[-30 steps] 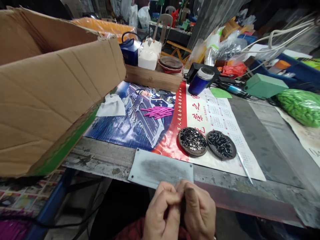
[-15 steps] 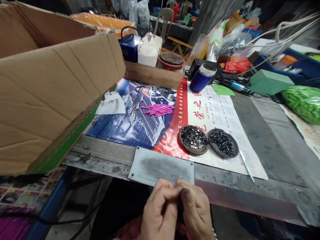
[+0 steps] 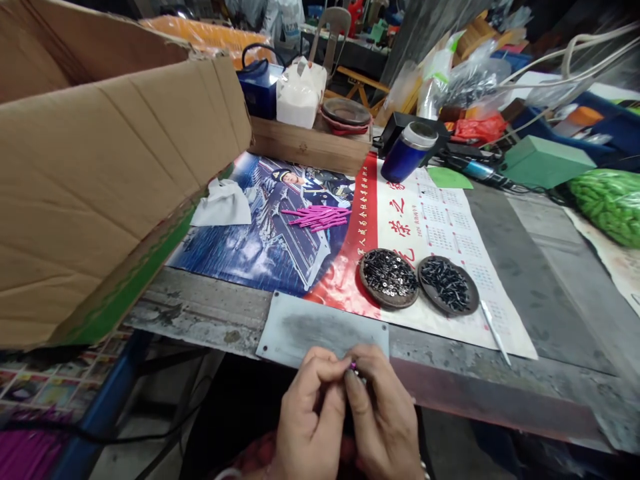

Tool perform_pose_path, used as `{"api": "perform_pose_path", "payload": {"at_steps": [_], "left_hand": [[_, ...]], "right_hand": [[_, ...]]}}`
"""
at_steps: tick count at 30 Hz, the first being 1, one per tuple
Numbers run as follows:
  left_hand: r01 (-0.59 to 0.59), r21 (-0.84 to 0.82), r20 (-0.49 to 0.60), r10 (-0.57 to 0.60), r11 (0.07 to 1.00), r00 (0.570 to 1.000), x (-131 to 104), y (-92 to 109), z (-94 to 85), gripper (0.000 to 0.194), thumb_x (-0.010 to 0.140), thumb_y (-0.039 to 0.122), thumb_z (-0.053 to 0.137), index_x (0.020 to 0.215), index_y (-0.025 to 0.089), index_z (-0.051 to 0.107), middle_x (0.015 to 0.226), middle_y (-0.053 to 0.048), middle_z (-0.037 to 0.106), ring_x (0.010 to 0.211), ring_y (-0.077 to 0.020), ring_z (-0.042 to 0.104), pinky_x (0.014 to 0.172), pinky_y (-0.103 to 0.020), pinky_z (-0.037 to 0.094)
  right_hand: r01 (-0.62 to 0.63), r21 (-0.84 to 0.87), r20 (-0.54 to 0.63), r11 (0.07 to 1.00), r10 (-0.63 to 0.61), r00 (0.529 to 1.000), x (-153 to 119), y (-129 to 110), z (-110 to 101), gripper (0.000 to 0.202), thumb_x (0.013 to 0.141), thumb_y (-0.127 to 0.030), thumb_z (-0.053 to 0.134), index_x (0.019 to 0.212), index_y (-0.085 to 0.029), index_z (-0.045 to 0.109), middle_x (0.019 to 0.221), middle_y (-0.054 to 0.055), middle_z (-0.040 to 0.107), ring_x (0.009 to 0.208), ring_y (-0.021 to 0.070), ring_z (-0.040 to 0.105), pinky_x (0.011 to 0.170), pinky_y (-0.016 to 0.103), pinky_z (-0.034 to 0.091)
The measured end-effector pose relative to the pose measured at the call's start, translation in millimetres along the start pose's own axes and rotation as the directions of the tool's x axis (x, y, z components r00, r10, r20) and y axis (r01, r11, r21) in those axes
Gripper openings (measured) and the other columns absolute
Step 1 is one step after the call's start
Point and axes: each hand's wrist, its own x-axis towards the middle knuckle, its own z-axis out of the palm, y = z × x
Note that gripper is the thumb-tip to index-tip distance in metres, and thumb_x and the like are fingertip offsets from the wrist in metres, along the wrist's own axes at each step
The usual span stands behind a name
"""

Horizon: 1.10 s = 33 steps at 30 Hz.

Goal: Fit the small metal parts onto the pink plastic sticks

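Observation:
My left hand (image 3: 313, 413) and my right hand (image 3: 383, 410) meet fingertip to fingertip just below the grey metal plate (image 3: 323, 330) at the table's front edge. Both are closed in a pinch. A small magenta piece (image 3: 353, 366) shows between the fingertips; the rest of it is hidden by my fingers. Its colour matches the pile of thin magenta sticks (image 3: 320, 218) lying on the poster. Beyond my right hand stand two round dishes: one of small dark metal washers (image 3: 390, 273), the other of black screw-like pieces (image 3: 447, 283).
A large cardboard box (image 3: 115, 180) takes up the left side. A white pen-like tool (image 3: 495, 333) lies right of the dishes on the calendar poster (image 3: 235, 257). Farther back are a blue cup (image 3: 405, 157), a wooden board (image 3: 307, 150) and a green bag (image 3: 610, 203).
My hands have risen slightly and my right thumb has shifted down from the fingertips. The magenta piece, hidden before, now shows between them.

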Motion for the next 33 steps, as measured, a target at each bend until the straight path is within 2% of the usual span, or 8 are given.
{"api": "perform_pose_path", "payload": {"at_steps": [9, 15, 20, 24, 26, 28, 31, 33], "left_hand": [[0.042, 0.000, -0.003, -0.042, 0.999, 0.999, -2, 0, 0.9, 0.016, 0.097, 0.015, 0.052, 0.091, 0.020, 0.067, 0.084, -0.002, 0.061, 0.078, -0.0142, 0.066, 0.073, -0.021, 0.055], [0.062, -0.017, 0.010, -0.062, 0.998, 0.998, -6, -2, 1.6, 0.015, 0.096, 0.015, 0.054, 0.093, 0.021, 0.067, 0.086, -0.001, 0.060, 0.079, -0.0138, 0.065, 0.074, -0.020, 0.054], [0.076, 0.011, 0.018, -0.076, 0.997, 0.997, -7, -3, 1.3, 0.016, 0.097, 0.016, 0.053, 0.093, 0.020, 0.068, 0.085, -0.002, 0.059, 0.079, -0.0140, 0.065, 0.073, -0.021, 0.054], [0.040, 0.018, -0.014, -0.040, 0.999, 0.999, -6, 0, -0.6, 0.016, 0.096, 0.013, 0.056, 0.095, 0.021, 0.070, 0.085, -0.001, 0.061, 0.077, -0.0123, 0.065, 0.072, -0.018, 0.054], [0.023, 0.017, -0.022, -0.022, 1.000, 1.000, -7, 1, -1.0, 0.018, 0.095, 0.012, 0.056, 0.096, 0.023, 0.070, 0.086, 0.000, 0.062, 0.078, -0.0123, 0.067, 0.072, -0.018, 0.054], [0.032, 0.005, -0.005, -0.032, 0.999, 0.999, -9, 1, -0.8, 0.018, 0.096, 0.014, 0.054, 0.096, 0.023, 0.070, 0.085, 0.000, 0.062, 0.078, -0.0132, 0.067, 0.071, -0.018, 0.054], [0.078, -0.026, 0.026, -0.078, 0.997, 0.997, -12, 1, -0.6, 0.017, 0.097, 0.016, 0.054, 0.095, 0.022, 0.069, 0.085, -0.001, 0.060, 0.076, -0.0129, 0.064, 0.070, -0.020, 0.053], [0.114, -0.048, 0.038, -0.112, 0.992, 0.993, -13, 2, -1.3, 0.015, 0.097, 0.017, 0.055, 0.095, 0.022, 0.069, 0.086, -0.001, 0.059, 0.075, -0.0124, 0.062, 0.070, -0.019, 0.052]], "right_hand": [[0.022, -0.098, -0.114, 0.995, -0.033, 0.993, -1, 6, 10, 0.022, 0.101, -0.010, 0.042, 0.083, -0.020, 0.052, 0.075, 0.001, 0.053, 0.066, 0.0124, 0.054, 0.059, 0.023, 0.046], [0.114, -0.298, -0.219, 0.948, -0.184, 0.958, -1, 17, 11, 0.027, 0.101, -0.008, 0.042, 0.078, -0.020, 0.051, 0.065, -0.001, 0.051, 0.056, 0.0120, 0.048, 0.053, 0.026, 0.037], [-0.031, -0.048, -0.102, 0.998, 0.026, 0.994, 3, 14, 9, 0.044, 0.108, -0.022, 0.034, 0.064, -0.020, 0.039, 0.056, -0.004, 0.039, 0.047, 0.0092, 0.040, 0.045, 0.024, 0.029], [0.036, 0.032, -0.080, 0.999, -0.033, 0.996, 1, 11, 8, 0.037, 0.107, -0.036, 0.037, 0.077, -0.019, 0.049, 0.070, 0.000, 0.051, 0.061, 0.0121, 0.051, 0.054, 0.023, 0.042], [0.064, -0.050, -0.120, 0.997, -0.070, 0.990, -1, 11, 8, 0.024, 0.105, -0.030, 0.044, 0.086, -0.019, 0.053, 0.077, 0.002, 0.055, 0.068, 0.0135, 0.054, 0.061, 0.025, 0.046], [0.056, -0.086, -0.120, 0.995, -0.067, 0.991, -1, 12, 7, 0.030, 0.105, -0.024, 0.042, 0.077, -0.019, 0.050, 0.069, 0.000, 0.051, 0.061, 0.0121, 0.051, 0.056, 0.024, 0.041], [-0.089, 0.108, 0.030, 0.990, 0.086, 0.996, 0, 10, 3, 0.052, 0.110, -0.035, 0.025, 0.062, -0.020, 0.037, 0.054, -0.003, 0.038, 0.047, 0.0103, 0.041, 0.045, 0.023, 0.032], [-0.190, 0.252, 0.086, 0.949, 0.174, 0.981, 1, 8, -1, 0.054, 0.109, -0.045, 0.025, 0.063, -0.021, 0.038, 0.057, -0.003, 0.041, 0.050, 0.0114, 0.044, 0.045, 0.023, 0.037]]}}
